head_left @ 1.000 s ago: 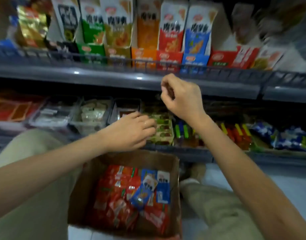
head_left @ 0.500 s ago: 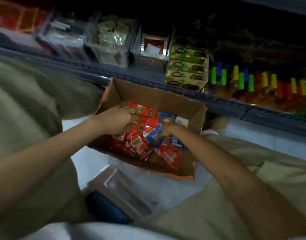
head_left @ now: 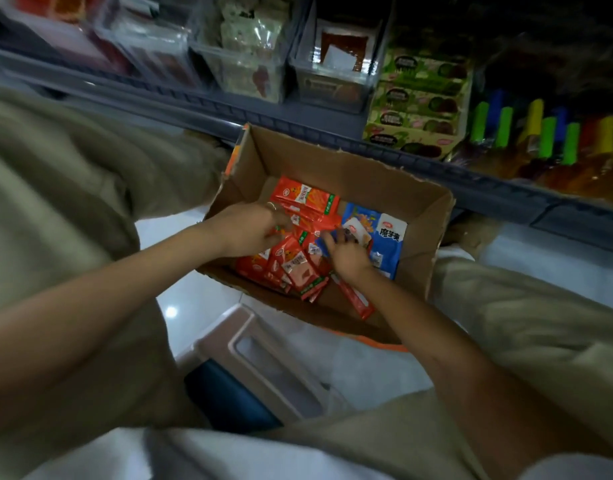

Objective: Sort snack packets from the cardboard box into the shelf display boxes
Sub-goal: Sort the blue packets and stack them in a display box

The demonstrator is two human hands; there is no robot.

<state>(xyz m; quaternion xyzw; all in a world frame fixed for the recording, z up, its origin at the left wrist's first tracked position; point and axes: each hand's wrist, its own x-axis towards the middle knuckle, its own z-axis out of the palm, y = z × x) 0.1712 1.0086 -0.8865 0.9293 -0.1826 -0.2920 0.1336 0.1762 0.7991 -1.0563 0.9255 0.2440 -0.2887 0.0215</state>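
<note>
Nearest, between the knees, stands a plastic stool (head_left: 263,362). Beyond it the cardboard box (head_left: 433,220) sits on the floor, its long axis running left to right, the right end nearer the shelf (head_left: 333,136). The left hand (head_left: 249,226) curls its fingers round red snack packets (head_left: 294,268) heaped at the box's left; the right hand (head_left: 348,258) bends its fingers at the heap's edge, grip unclear. Blue snack packets (head_left: 384,240) lie flat at right, long axis near to far. Half a second ago the right hand covered them; now they are bare, while the left hand stays on the red heap. On the shelf, clear bins (head_left: 242,64) hold pale packets beside a green display box (head_left: 416,102).
</note>
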